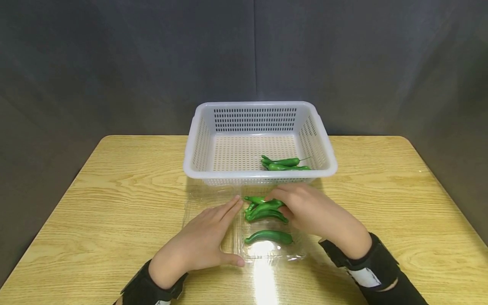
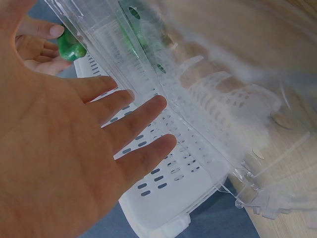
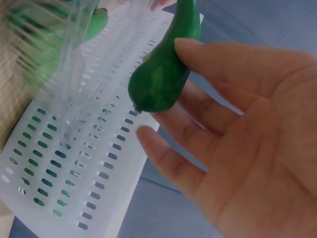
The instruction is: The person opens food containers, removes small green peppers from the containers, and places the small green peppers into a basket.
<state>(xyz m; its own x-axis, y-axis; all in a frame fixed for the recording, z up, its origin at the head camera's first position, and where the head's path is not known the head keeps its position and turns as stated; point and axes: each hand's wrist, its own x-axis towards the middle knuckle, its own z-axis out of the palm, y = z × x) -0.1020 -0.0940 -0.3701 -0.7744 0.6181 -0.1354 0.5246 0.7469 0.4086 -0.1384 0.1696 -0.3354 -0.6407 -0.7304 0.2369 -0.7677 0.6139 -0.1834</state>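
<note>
A clear plastic clamshell tray (image 1: 267,254) lies open on the wooden table in front of a white perforated basket (image 1: 259,173). Several green peppers (image 1: 263,214) are piled in the tray, and one pepper (image 1: 268,236) lies apart nearer me. My right hand (image 1: 280,203) pinches a pepper (image 3: 163,84) from the pile between thumb and fingers (image 3: 188,116). My left hand (image 1: 225,231) rests flat, fingers straight, on the tray's left half (image 2: 198,99). Two more peppers (image 1: 286,164) lie in the basket's front right corner.
The wooden table (image 1: 114,178) stretches bare to the left and right of the basket and tray. A dark grey curtain hangs behind the table. The basket stands against the tray's far edge.
</note>
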